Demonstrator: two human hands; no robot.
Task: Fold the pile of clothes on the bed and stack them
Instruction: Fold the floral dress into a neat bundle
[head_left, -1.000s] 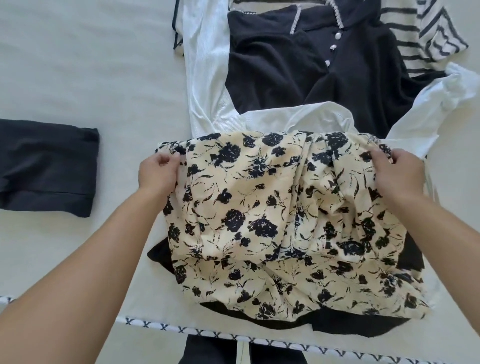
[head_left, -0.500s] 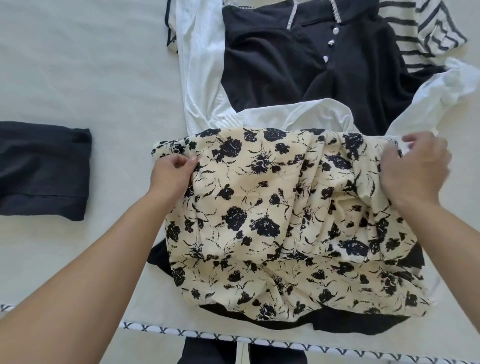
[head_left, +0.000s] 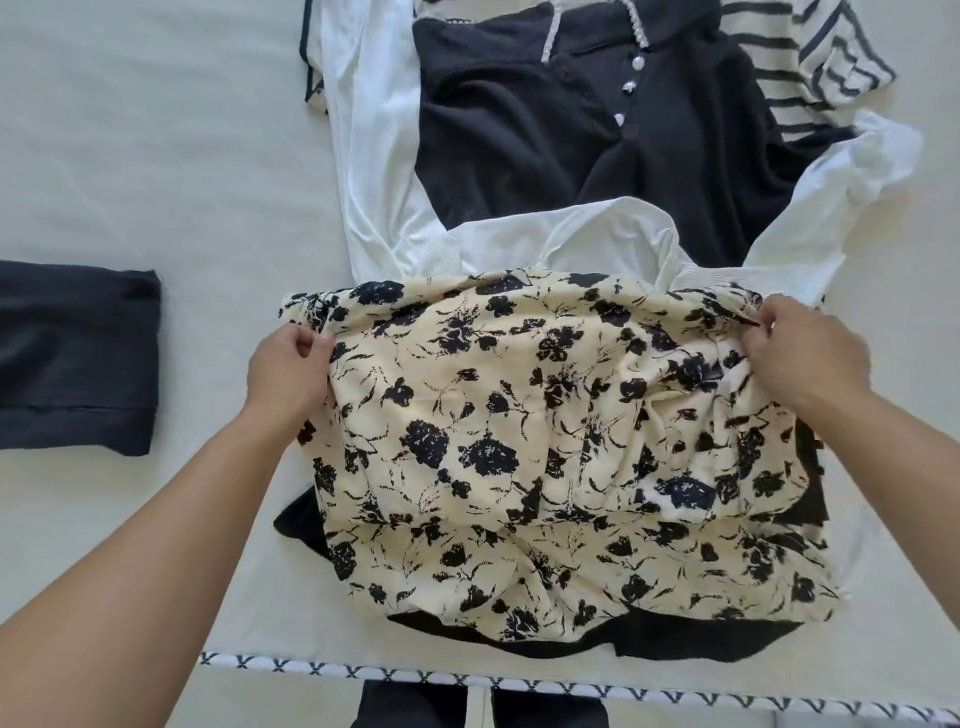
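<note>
Pinching the far corners of the cream floral garment (head_left: 545, 441), the left hand (head_left: 285, 371) and right hand (head_left: 810, 353) likely find it light, limp, wrinkle-prone cloth.

floral garment (head_left: 519, 457): cream, black flower print, rumpled, spread near bed edge over black cloth
pile (head_left: 597, 130): black buttoned top, white and striped pieces, unfolded, behind
folded dark garment (head_left: 78, 358): flat, far left
</note>
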